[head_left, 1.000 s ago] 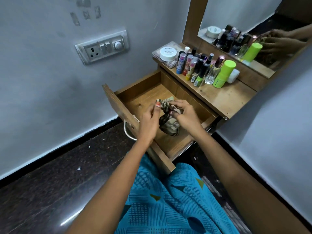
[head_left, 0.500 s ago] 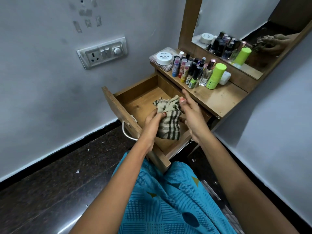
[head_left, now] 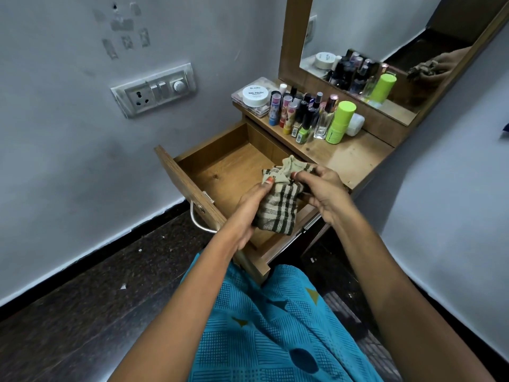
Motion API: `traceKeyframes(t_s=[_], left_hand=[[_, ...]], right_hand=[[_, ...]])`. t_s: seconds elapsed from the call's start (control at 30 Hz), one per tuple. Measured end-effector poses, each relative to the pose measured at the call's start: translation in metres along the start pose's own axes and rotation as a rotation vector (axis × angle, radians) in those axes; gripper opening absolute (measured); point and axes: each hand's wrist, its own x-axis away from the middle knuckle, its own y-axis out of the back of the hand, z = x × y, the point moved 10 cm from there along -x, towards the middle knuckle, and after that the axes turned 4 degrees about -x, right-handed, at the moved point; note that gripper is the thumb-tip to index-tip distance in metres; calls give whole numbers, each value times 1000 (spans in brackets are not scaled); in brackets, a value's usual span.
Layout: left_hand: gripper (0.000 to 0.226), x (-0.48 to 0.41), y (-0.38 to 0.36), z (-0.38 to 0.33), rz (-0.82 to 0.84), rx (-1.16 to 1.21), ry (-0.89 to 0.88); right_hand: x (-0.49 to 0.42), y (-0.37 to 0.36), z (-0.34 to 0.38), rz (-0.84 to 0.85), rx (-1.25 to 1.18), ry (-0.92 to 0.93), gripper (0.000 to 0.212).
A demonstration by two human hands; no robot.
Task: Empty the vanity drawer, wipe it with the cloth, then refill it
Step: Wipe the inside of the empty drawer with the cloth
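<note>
Both hands over the open drawer [head_left: 190, 183], gripping the cloth [head_left: 278, 208] between them: left hand [head_left: 248, 213] clutches its left edge, right hand [head_left: 322, 194] pinches the top. Drawer bare. Bottles [head_left: 305, 117] lined up on the vanity top [head_left: 355, 158].

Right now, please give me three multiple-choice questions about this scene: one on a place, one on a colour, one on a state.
1. Where do the bottles stand?
A. on the vanity top
B. in the drawer
C. on the floor

2. What colour is the tall tube beside the mirror frame?
A. red
B. lime green
C. black

3. How is the drawer?
A. shut
B. open and full
C. open and emptied

Key: 1 A, the bottles stand in a row on the vanity top. 2 B, the tall tube is lime green. 3 C, the drawer shows bare wood; the left hand and right hand hold the cloth over it.
</note>
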Motion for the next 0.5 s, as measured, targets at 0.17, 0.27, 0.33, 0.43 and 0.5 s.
traceKeyframes(t_s=[0.17, 0.27, 0.33, 0.43, 0.5], left_hand=[[98, -8, -5, -10, 7, -192, 40], [101, -18, -13, -9, 10, -223, 49], [74, -28, -22, -5, 46, -140, 52], [27, -39, -40, -9, 52, -57, 60], [23, -45, -51, -17, 30, -48, 49]], right_hand=[[-5, 28, 2, -44, -168, -5, 11], [-9, 46, 2, -80, -314, -14, 11], [-11, 56, 5, -71, -310, -16, 2], [-19, 71, 10, -39, -240, 0, 48], [-25, 87, 16, -95, -128, 38, 70]])
